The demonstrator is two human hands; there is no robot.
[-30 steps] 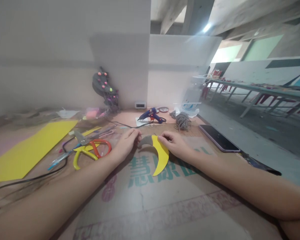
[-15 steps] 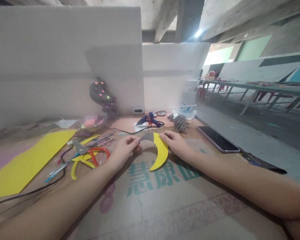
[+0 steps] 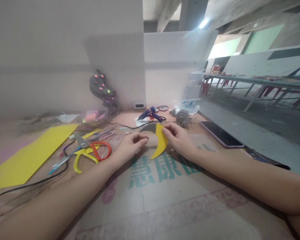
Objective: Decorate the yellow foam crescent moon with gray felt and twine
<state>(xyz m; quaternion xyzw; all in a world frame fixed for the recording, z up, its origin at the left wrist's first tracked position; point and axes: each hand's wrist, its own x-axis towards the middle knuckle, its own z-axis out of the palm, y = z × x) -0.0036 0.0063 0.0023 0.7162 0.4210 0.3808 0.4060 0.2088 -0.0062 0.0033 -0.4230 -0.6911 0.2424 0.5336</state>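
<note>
A yellow crescent-shaped cutout (image 3: pixel 160 142) with a grey tip is held up off the cardboard sheet (image 3: pixel 165 193) in the middle of the table. My right hand (image 3: pixel 181 140) pinches its upper outer edge between thumb and fingers. My left hand (image 3: pixel 130 146) is closed with its fingertips at the crescent's inner curve, just left of it; whether it still grips the piece I cannot tell.
Scissors with red and yellow handles (image 3: pixel 90 151) and pens lie left of my left hand, beside a large yellow sheet (image 3: pixel 30 155). A blue glue gun (image 3: pixel 151 115), a ball of twine (image 3: pixel 183 118) and a phone (image 3: pixel 221 134) lie behind and to the right. A black cable (image 3: pixel 27 185) trails left.
The crescent has been lifted and tilted up, its grey tip now pointing away. My left hand has slipped from the grey tip down toward the inner curve.
</note>
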